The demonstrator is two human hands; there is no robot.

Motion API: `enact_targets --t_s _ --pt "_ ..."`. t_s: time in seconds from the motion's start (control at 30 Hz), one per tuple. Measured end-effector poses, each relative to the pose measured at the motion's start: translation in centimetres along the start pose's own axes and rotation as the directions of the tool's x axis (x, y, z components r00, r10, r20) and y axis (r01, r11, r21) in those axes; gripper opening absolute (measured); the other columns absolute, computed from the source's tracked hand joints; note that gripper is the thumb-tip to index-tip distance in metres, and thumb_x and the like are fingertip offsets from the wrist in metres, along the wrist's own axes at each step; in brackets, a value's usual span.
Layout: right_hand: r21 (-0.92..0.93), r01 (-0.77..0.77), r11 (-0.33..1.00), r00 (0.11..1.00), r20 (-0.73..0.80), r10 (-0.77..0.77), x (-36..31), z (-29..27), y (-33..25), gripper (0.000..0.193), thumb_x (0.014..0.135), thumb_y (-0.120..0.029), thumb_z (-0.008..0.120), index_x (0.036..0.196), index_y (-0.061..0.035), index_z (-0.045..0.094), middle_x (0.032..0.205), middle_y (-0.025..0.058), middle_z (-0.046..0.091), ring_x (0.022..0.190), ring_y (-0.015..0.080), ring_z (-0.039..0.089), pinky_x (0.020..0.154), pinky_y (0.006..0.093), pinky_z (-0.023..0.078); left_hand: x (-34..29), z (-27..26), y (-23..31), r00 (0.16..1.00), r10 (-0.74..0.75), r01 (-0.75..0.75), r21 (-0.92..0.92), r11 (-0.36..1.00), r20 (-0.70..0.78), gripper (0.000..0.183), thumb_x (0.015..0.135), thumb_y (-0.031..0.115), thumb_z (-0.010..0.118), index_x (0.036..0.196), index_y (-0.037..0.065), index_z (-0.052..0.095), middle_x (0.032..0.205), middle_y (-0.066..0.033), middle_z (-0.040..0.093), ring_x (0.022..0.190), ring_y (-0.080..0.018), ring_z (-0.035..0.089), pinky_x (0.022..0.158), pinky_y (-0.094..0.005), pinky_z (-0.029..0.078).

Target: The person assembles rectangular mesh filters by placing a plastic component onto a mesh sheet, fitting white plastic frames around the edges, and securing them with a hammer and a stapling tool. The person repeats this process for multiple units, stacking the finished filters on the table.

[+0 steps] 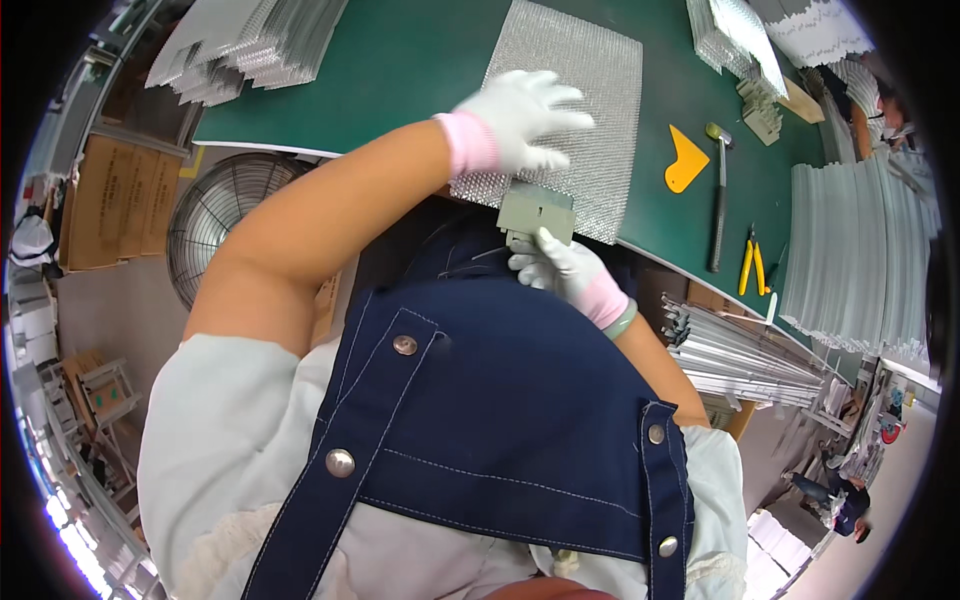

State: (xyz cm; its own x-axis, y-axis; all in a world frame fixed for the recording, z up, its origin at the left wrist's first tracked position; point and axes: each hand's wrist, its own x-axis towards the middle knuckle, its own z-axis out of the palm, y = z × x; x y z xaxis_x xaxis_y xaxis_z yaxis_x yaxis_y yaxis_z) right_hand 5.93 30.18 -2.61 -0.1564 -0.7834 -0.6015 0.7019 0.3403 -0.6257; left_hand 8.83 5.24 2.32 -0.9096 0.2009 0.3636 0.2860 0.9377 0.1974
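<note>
A sheet of silvery expanded-metal mesh (598, 85) lies on the green tabletop, reaching its near edge. My left hand (515, 118), in a white glove with a pink cuff, rests over the sheet with its fingers spread, gripping nothing. At the table's near edge, my right hand (572, 272), gloved the same way, pinches a flat grey-green plate (535, 214) with a small slot in it. The plate overlaps the near end of the mesh. Some fingers of the right hand are hidden behind it.
An orange scraper (687, 158), a hammer (719, 195) and yellow-handled pliers (752, 264) lie to the right. Mesh stacks stand at far left (260, 45) and right (855, 255). Grey-green pieces (760, 110) sit at back right. A caged fan (222, 215) stands below left.
</note>
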Motion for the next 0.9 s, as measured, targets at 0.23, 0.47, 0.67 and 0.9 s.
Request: enact_targets --t_s 0.23,0.47,0.67,0.9 --pt "0.021 0.154 0.988 0.973 -0.175 -0.148 2.2 1.1 0.6 0.052 0.103 -0.044 0.057 0.115 0.0053 0.063 0.091 0.0111 0.068 0.071 0.0115 0.06 0.063 0.0231 0.049 0.2 4.0 0.0 0.982 -0.06 0.044 0.092 0.995 0.179 0.061 0.088 0.057 0.063 0.142 0.031 0.056 0.156 -0.0109 0.04 0.146 -0.0412 0.028 0.118 -0.0611 0.019" --pt "0.07 0.132 0.989 0.978 -0.173 -0.118 2.9 0.4 0.8 0.052 0.102 -0.045 0.058 0.113 0.0055 0.064 0.088 0.0105 0.068 0.07 0.0131 0.061 0.063 0.0237 0.049 3.0 2.7 2.3 0.9 -0.291 0.317 -0.028 0.948 0.325 0.075 0.071 0.062 0.075 0.132 0.021 0.061 0.15 -0.0127 0.046 0.146 -0.0411 0.028 0.117 -0.0672 0.011" --pt "0.125 0.178 0.976 0.971 -0.185 -0.153 3.1 0.8 0.9 0.053 0.102 -0.045 0.058 0.114 0.006 0.063 0.089 0.0119 0.067 0.072 0.014 0.062 0.064 0.0241 0.049 3.2 2.8 2.8 0.884 -0.34 0.361 -0.007 0.932 0.32 0.073 0.076 0.059 0.074 0.136 0.021 0.058 0.151 -0.0128 0.045 0.149 -0.043 0.025 0.118 -0.0677 0.009" --pt "0.113 0.174 0.978 0.979 -0.129 -0.159 2.8 0.8 1.2 0.053 0.102 -0.047 0.057 0.115 0.0041 0.064 0.091 0.011 0.068 0.073 0.0145 0.062 0.066 0.0245 0.05 -0.8 3.2 -2.9 0.968 0.131 -0.131 -0.014 0.991 0.213 0.073 0.085 0.055 0.068 0.147 0.021 0.049 0.157 -0.0138 0.039 0.147 -0.0377 0.03 0.12 -0.0567 0.022"
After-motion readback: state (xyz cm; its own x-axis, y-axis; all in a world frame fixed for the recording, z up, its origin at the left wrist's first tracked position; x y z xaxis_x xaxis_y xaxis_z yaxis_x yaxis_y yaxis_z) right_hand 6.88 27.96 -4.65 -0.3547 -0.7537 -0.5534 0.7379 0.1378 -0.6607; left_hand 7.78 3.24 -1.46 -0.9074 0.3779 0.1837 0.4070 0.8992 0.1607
